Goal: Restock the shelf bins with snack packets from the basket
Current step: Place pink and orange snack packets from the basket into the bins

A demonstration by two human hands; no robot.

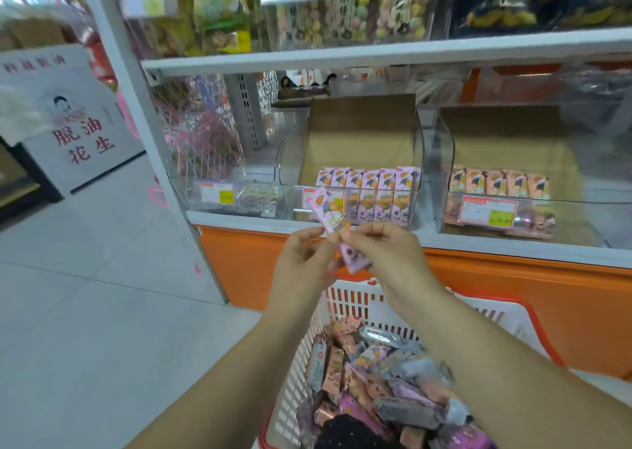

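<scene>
In the head view, both hands are raised above the basket [355,303] and just in front of the lower shelf [478,242]. The left hand [301,260] and the right hand [384,255] share one purple packet [326,209]. The fingers of each hand are curled in narrowly and pinch its lower half, while its top end tilts up towards the shelf's front edge.

Directly behind it, the middle bin [415,161] holds a row of matching purple packets standing upright along its front wall. The right bin [444,154] holds orange ones. The basket below is still heaped with mixed packets [376,380].

The step in hand looks like sorting and straightening one packet before shelving it. Next, the packet probably needs lifting over the middle bin's clear front wall and standing upright at the left end of the row, where a gap seems to remain.
</scene>
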